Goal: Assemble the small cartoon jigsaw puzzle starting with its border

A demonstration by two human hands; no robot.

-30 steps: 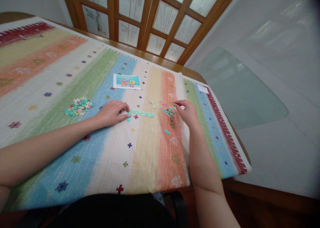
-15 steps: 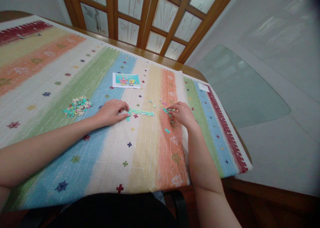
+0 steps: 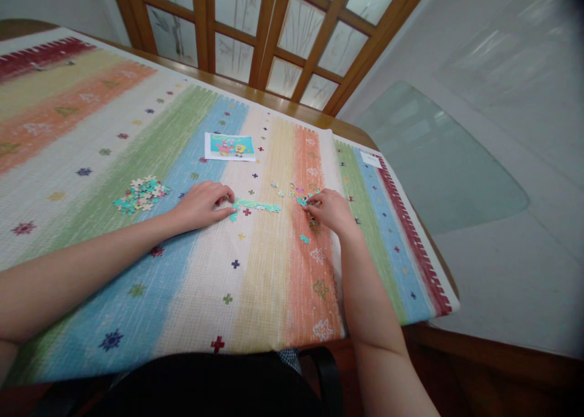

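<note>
My left hand point(image 3: 203, 203) rests on the striped cloth with its fingers curled, the fingertips touching the left end of a joined strip of teal puzzle pieces point(image 3: 255, 206). My right hand point(image 3: 332, 210) lies over a small cluster of loose pieces point(image 3: 306, 202) on the orange stripe, its fingers pinched on one of them. A single teal piece point(image 3: 304, 239) lies just in front of that hand. A pile of unsorted pieces point(image 3: 141, 194) sits to the left of my left hand.
A small reference picture point(image 3: 230, 147) lies further back on the blue stripe. The striped tablecloth point(image 3: 114, 271) covers the wooden table; its right edge point(image 3: 410, 240) drops to a tiled floor. A wooden lattice door point(image 3: 274, 33) stands behind. A white tag point(image 3: 371, 159) lies at the far right.
My right hand has drawn back from the far pieces and come down onto the cluster on the orange stripe, fingers closing. My left hand has stayed on the strip.
</note>
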